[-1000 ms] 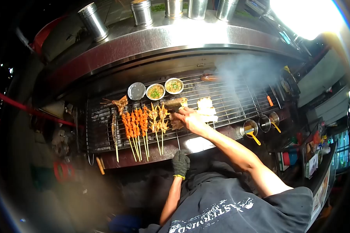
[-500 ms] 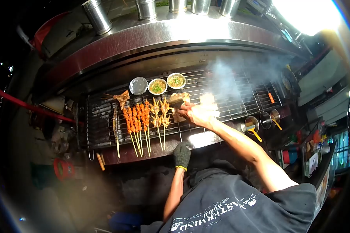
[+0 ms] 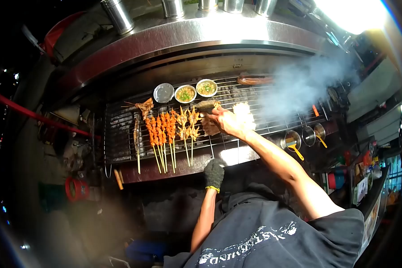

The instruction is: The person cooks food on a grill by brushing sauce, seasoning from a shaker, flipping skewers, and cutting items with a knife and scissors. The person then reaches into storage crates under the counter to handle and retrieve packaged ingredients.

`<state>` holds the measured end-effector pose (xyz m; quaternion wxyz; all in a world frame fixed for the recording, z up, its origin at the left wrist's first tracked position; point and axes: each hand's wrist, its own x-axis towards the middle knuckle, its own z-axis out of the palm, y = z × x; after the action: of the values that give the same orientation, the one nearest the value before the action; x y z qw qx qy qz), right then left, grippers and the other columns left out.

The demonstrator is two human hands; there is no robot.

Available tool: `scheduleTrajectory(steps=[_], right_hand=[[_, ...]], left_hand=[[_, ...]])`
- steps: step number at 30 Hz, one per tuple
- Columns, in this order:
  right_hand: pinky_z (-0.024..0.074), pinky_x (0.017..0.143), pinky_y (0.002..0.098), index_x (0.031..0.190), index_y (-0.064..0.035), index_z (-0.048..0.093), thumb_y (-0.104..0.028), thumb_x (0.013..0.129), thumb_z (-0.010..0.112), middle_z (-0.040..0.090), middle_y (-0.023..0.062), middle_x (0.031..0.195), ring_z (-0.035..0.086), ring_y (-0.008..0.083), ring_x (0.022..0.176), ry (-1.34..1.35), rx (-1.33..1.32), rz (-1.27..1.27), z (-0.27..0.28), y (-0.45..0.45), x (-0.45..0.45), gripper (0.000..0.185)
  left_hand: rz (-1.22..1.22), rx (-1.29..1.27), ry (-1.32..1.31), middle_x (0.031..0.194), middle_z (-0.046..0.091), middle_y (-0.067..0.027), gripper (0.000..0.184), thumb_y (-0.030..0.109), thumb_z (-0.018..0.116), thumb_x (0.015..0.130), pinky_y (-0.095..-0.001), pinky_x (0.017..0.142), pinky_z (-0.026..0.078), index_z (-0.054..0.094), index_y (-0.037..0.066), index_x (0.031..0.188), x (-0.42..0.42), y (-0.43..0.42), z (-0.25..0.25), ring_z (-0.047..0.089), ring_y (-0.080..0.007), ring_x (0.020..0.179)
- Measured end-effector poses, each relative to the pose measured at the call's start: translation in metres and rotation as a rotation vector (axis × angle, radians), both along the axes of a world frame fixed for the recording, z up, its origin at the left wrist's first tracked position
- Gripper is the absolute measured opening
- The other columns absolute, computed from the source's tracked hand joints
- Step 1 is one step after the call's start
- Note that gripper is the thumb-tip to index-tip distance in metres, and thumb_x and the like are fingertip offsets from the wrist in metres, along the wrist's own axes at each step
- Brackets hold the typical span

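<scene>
My left hand (image 3: 214,174), in a dark knitted glove with a yellow cuff, is closed at the grill's front edge around the lower end of a thin skewer (image 3: 211,146). Pale flat meat (image 3: 210,127) lies on the grate in line with that skewer. My bare right hand (image 3: 225,121) reaches over the meat with its fingers bent together. A brownish-grey piece (image 3: 207,105) sits just beyond the fingertips; whether they grip it I cannot tell. Left of the hand lie yellowish skewers (image 3: 188,124) and orange meat skewers (image 3: 161,128). Whitish food (image 3: 243,115) lies right of it.
Two foil cups of green-topped food (image 3: 185,94) and a greyish round dish (image 3: 164,93) stand at the back of the grate (image 3: 129,117). A long brown item (image 3: 253,80) lies behind. Smoke covers the right side. Small pans (image 3: 293,139), some with yellow-handled tools, hang at front right.
The whole scene has shifted slightly right and up in view. My hands stay at about the same places on the grill. Smoke has drifted, and the long brown item at the back shows clearly.
</scene>
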<state>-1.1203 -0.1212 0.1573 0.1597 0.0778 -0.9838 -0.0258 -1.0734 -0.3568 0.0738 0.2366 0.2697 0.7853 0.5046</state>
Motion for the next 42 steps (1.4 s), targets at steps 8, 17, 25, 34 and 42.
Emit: scheduleTrajectory(steps=[8, 17, 25, 34, 42], right_hand=[[0.0495, 0.080, 0.0334, 0.113, -0.0010, 0.062, -0.007, 0.078, 0.057, 0.058, 0.0106, 0.093, 0.058, 0.0258, 0.092, 0.022, -0.331, -0.070, 0.033, -0.009, 0.015, 0.036], [0.0484, 0.079, 0.0387, 0.115, -0.0015, 0.061, -0.002, 0.074, 0.058, 0.055, 0.0111, 0.096, 0.054, 0.0295, 0.089, 0.015, -0.343, -0.190, 0.016, -0.072, 0.088, 0.042], [0.0476, 0.076, 0.0410, 0.111, -0.0030, 0.062, -0.002, 0.071, 0.063, 0.056, 0.0127, 0.094, 0.055, 0.0310, 0.089, 0.121, -0.524, -0.209, 0.047, -0.082, 0.110, 0.040], [0.0484, 0.082, 0.0411, 0.109, -0.0049, 0.066, -0.002, 0.074, 0.058, 0.059, 0.0113, 0.097, 0.057, 0.0315, 0.093, 0.045, -0.524, -0.267, 0.060, -0.043, 0.125, 0.036], [0.0467, 0.080, 0.0415, 0.106, -0.0066, 0.064, -0.010, 0.078, 0.058, 0.056, 0.0116, 0.095, 0.054, 0.0312, 0.092, 0.031, -0.303, -0.372, 0.027, -0.014, 0.161, 0.029]], left_hand=[[0.191, 0.227, -0.656, 0.052, 0.047, -0.0027, 0.026, 0.028, 0.049, 0.094, -0.0267, 0.035, 0.031, 0.064, 0.009, 0.084, -0.001, 0.007, 0.014, 0.041, -0.0126, 0.037], [0.240, 0.230, -0.945, 0.060, 0.056, -0.0073, 0.019, 0.025, 0.056, 0.089, -0.0330, 0.040, 0.040, 0.062, 0.008, 0.090, 0.001, 0.007, -0.008, 0.050, -0.0211, 0.044], [0.359, 0.306, -0.993, 0.078, 0.065, -0.0077, 0.012, 0.022, 0.061, 0.087, -0.0397, 0.059, 0.052, 0.062, 0.009, 0.088, 0.019, 0.008, -0.029, 0.065, -0.0267, 0.074], [-0.441, 0.331, -0.691, 0.129, 0.055, -0.0180, 0.051, 0.016, 0.062, 0.088, -0.0413, 0.100, 0.047, 0.045, 0.002, 0.134, 0.057, 0.051, -0.002, 0.056, -0.0284, 0.113], [-0.122, 0.417, -1.657, 0.123, 0.056, -0.0135, 0.037, 0.025, 0.042, 0.099, -0.0457, 0.101, 0.043, 0.046, 0.010, 0.132, 0.056, 0.101, 0.015, 0.051, -0.0247, 0.117]])
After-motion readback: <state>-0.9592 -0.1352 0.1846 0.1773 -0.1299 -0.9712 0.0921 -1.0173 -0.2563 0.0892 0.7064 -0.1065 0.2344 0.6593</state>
